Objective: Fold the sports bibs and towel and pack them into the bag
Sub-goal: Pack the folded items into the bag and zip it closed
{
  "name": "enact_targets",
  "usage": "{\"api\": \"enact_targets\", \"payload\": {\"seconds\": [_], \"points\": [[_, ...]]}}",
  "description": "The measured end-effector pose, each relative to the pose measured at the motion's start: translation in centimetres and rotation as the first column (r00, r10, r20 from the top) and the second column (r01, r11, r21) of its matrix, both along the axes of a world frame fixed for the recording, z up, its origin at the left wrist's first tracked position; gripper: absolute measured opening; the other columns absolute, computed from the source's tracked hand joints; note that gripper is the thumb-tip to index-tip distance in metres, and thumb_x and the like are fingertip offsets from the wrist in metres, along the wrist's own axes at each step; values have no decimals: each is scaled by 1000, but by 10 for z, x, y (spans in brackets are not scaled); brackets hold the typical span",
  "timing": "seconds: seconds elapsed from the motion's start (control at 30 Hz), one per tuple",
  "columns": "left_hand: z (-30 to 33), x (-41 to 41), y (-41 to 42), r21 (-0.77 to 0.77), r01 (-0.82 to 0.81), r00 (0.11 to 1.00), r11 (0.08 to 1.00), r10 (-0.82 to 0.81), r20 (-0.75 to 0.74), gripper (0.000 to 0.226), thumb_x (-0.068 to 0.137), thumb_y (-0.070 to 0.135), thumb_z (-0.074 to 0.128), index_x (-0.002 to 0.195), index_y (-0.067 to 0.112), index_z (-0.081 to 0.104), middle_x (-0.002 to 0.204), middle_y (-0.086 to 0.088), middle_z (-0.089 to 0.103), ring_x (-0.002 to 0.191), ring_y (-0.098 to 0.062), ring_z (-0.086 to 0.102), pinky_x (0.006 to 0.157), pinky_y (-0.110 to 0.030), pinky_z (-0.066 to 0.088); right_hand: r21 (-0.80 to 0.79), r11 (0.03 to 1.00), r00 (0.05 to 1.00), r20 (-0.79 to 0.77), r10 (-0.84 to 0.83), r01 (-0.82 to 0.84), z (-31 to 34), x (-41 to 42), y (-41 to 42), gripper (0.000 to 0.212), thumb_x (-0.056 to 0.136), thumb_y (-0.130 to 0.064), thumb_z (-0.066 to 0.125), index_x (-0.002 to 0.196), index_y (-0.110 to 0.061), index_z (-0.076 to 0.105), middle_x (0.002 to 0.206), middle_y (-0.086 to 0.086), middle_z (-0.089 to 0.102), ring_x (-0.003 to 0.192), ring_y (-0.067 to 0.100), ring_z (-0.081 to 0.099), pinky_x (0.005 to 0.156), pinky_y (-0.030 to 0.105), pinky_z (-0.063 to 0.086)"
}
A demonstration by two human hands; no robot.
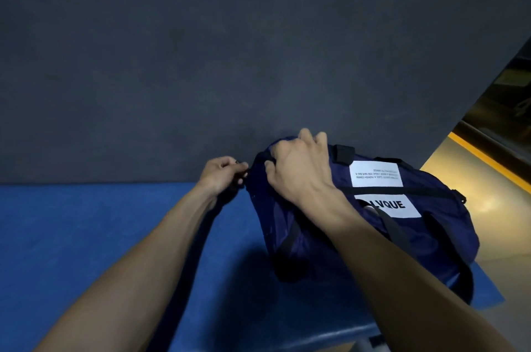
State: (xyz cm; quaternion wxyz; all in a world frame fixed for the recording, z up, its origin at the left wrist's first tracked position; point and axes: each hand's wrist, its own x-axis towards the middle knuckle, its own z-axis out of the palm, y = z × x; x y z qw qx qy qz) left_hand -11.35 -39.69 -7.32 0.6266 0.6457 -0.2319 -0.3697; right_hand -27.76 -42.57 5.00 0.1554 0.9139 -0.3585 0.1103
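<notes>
A: Item one, the navy bag (402, 236): where, and why?

B: On the blue bench (86, 236), against the dark wall (201, 35); bibs and towel not visible.

A: Hands?

B: Right hand (298, 167) clamps the bag's left end, likely bracing the fabric. Left hand (222, 172), just left of the bag, pinches a small dark tab (241, 167), probably the zip pull; judged closing or opening.

Two bare forearms, sleeveless to the frame's edge, ending in ringless hands (224, 173) (298, 165)
</notes>
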Motion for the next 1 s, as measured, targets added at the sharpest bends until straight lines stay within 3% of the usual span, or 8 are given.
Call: {"api": "enact_targets", "payload": {"seconds": [0.07, 0.2, 0.27, 0.47, 0.57, 0.7, 0.87, 1.0], "points": [[-13, 1, 0, 72, -1, 999, 997, -2, 42, 32, 96, 12, 69, 68, 12, 52, 76, -15, 65, 58, -19, 57, 54, -28, 48, 3, 1000, 997, 73, 4, -5, 3, -1, -3, 27, 98, -41, 48, 80, -23, 55, 87, 2, 67, 105, 27, 48, 89, 42, 29], [-13, -2, 4, 265, -84, 860, 961, -65, 506, 24, 96, 18, 64, 74, 13, 55, 74, -2, 63, 69, -16, 55, 59, -25, 43, 97, 994, 998, 55, 39, -44, 7, 4, -6, 33, 100, -48, 49, 78, -24, 58, 86, 2, 66, 106, 27, 47, 88, 42, 27], [-10, -3, 11, 266, -61, 842, 962, -94, 531, 14, 96, 20, 64, 84, 15, 61, 84, 0, 69, 79, -17, 61, 66, -25, 45, 201, 971, 991, 66, 117, -128, 12, -2, -4, 32, 101, -48, 50, 83, -26, 63, 88, 0, 66, 106, 26, 48, 88, 42, 27], [42, -34, 66, -158, 56, 715, 986, 71, 695, 14, 93, 19, 72, 105, 25, 67, 103, 3, 66, 90, -12, 63, 73, -11, 45, 166, 879, 858, 359, 368, -446, 10, -91, 4, 12, 93, -37, 62, 88, -28, 68, 82, -11, 60, 86, 17, 48, 78, 37, 41], [71, -72, 92, -168, 319, 447, 933, 9, 895, 28, 89, 32, 78, 115, 28, 68, 110, 9, 56, 98, -7, 53, 84, -12, 40, 66, 942, 892, 349, 288, -330, -15, -145, 25, 23, 92, -44, 56, 79, -28, 66, 73, -11, 56, 76, 17, 51, 65, 32, 42], [69, -106, 84, 55, 369, 131, 928, -110, 985, 51, 86, 56, 71, 130, 32, 61, 120, 10, 46, 106, -12, 41, 94, -27, 43, 282, 959, 976, 212, -48, -14, -51, -174, 52, 34, 92, -60, 52, 92, -30, 67, 77, -9, 70, 81, 19, 68, 66, 32, 49], [64, -116, 73, 97, 281, 24, 955, -108, 994, 33, 92, 53, 61, 111, 28, 65, 113, 7, 50, 99, -15, 42, 79, -36, 48, 290, 954, 951, 263, -163, 83, -62, -152, 55, 47, 92, -69, 49, 113, -30, 64, 93, -2, 74, 95, 26, 69, 75, 36, 49], [64, -117, 72, 103, 291, 84, 951, -132, 988, 16, 94, 41, 67, 100, 26, 67, 106, 11, 51, 95, -14, 43, 76, -35, 48, 374, 922, 925, 304, -225, 101, -67, -133, 55, 30, 97, -53, 53, 104, -27, 65, 95, -2, 73, 97, 28, 68, 78, 36, 49]]}}
